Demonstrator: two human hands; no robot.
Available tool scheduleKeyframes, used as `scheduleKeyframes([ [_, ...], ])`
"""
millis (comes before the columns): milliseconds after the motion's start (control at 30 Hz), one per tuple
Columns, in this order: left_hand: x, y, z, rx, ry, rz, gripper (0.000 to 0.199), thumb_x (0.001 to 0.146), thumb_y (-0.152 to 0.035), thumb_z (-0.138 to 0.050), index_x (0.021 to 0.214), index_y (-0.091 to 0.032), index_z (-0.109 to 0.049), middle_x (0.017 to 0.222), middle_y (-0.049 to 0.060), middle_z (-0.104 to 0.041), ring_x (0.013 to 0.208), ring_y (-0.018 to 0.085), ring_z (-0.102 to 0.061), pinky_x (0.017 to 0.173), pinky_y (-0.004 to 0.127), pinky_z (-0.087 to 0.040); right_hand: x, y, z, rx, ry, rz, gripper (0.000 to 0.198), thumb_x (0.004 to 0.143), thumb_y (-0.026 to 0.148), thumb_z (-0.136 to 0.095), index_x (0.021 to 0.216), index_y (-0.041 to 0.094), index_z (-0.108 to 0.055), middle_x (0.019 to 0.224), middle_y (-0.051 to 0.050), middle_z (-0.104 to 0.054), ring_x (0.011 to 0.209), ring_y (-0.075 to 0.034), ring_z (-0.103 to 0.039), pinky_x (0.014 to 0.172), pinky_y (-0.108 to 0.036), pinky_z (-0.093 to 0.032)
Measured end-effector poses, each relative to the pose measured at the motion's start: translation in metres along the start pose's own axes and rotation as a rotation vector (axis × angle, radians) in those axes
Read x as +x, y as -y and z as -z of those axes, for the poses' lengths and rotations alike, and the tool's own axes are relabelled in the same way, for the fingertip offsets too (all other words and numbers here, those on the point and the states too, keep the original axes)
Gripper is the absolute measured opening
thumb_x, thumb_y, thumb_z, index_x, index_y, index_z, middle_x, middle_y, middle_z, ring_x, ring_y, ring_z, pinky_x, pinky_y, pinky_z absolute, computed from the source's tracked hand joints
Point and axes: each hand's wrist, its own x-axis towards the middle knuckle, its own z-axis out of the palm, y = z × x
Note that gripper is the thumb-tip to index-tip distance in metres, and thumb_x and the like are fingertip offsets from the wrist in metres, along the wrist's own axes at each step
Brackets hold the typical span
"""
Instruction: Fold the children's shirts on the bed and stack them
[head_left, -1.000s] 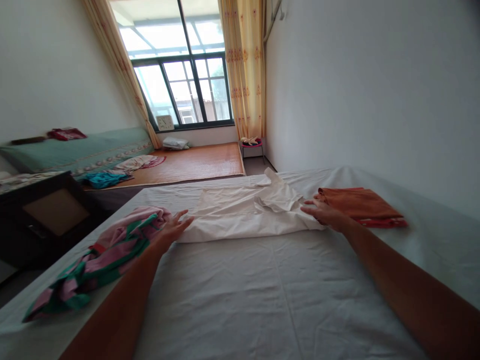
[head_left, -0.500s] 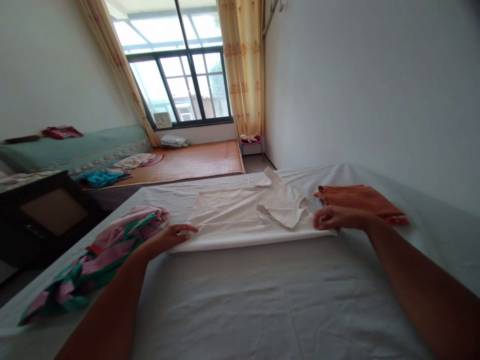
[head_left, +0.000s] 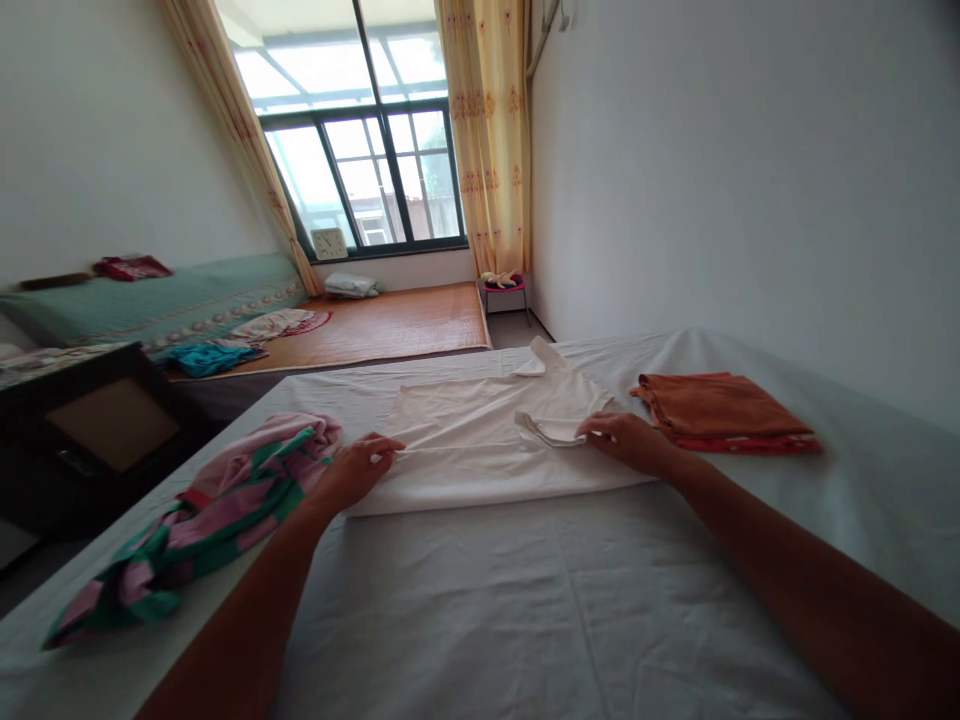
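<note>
A cream-white short-sleeved shirt (head_left: 465,420) lies spread on the light sheet, its near side folded over in a long strip. My left hand (head_left: 367,462) is at the shirt's left end, thumb and fingers pinched on the cloth at the fold's edge. My right hand (head_left: 626,440) pinches the near sleeve, which is partly lifted and curled toward the left. The far sleeve sticks up at the back. The fingers' undersides are hidden in both hands.
Left of the shirt lies a crumpled pink and green garment (head_left: 225,500). Folded orange-brown clothes (head_left: 727,405) are stacked at the right, near the white wall. A dark cabinet (head_left: 112,410) stands at left; beyond are a mat-covered bed (head_left: 405,315) and a window.
My right hand has moved left from the shirt's right end and now grips the near sleeve. My left hand has shifted slightly up and now pinches the edge of the fold.
</note>
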Motion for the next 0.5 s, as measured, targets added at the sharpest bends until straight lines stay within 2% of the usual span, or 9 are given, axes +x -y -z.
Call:
scheduleKeyframes([
  [67,0.0,-0.003,-0.005,0.017,0.047,-0.021,0.036,0.085,-0.038,-0.041,0.103,-0.024,-0.069,0.107,0.003,-0.067,0.093,0.019,-0.064,0.083,0.025,-0.046,-0.002,-0.009,0.007,0.063,-0.037,-0.02,0.028,0.085,0.022,-0.046,0.097,0.021,-0.071,0.092,-0.005,-0.071,0.079,-0.017,-0.064,0.074,-0.026,-0.048],
  [167,0.0,0.0,-0.007,0.051,0.076,-0.04,0.036,0.086,-0.036,-0.04,0.103,-0.024,-0.069,0.105,0.003,-0.067,0.096,0.019,-0.063,0.085,0.025,-0.045,-0.009,-0.023,0.017,0.06,0.036,-0.027,0.027,0.078,0.014,-0.048,0.087,0.022,-0.072,0.086,-0.003,-0.072,0.079,-0.018,-0.065,0.075,-0.027,-0.049],
  [233,-0.001,0.0,-0.007,0.073,0.071,-0.027,0.035,0.087,-0.036,-0.04,0.103,-0.024,-0.069,0.105,0.004,-0.068,0.096,0.02,-0.063,0.086,0.026,-0.045,-0.012,-0.027,0.02,0.013,0.062,-0.014,0.034,0.073,0.007,-0.047,0.087,0.024,-0.073,0.097,-0.003,-0.072,0.09,-0.019,-0.065,0.084,-0.03,-0.048],
  [333,-0.002,-0.009,-0.009,0.087,0.019,-0.006,0.034,0.087,-0.032,-0.04,0.103,-0.024,-0.069,0.105,0.004,-0.067,0.094,0.021,-0.064,0.086,0.028,-0.045,-0.009,-0.018,0.016,-0.048,-0.065,-0.02,0.044,0.072,0.003,-0.045,0.098,0.026,-0.072,0.114,-0.003,-0.067,0.106,-0.021,-0.06,0.096,-0.036,-0.044],
  [400,-0.001,-0.022,-0.013,0.066,-0.021,-0.028,0.035,0.088,-0.027,-0.038,0.104,-0.023,-0.069,0.104,0.005,-0.067,0.095,0.021,-0.063,0.087,0.029,-0.045,-0.004,-0.007,0.007,-0.054,-0.13,0.007,0.043,0.078,0.007,-0.044,0.106,0.027,-0.069,0.116,-0.003,-0.067,0.111,-0.022,-0.057,0.099,-0.038,-0.042],
  [500,0.014,-0.037,-0.021,0.019,-0.003,-0.11,0.038,0.086,-0.017,-0.038,0.108,-0.024,-0.068,0.109,0.004,-0.067,0.103,0.021,-0.061,0.093,0.029,-0.043,0.001,0.008,-0.015,-0.031,-0.02,0.1,0.037,0.089,0.026,-0.045,0.122,0.028,-0.061,0.125,-0.003,-0.062,0.12,-0.023,-0.051,0.102,-0.042,-0.039],
])
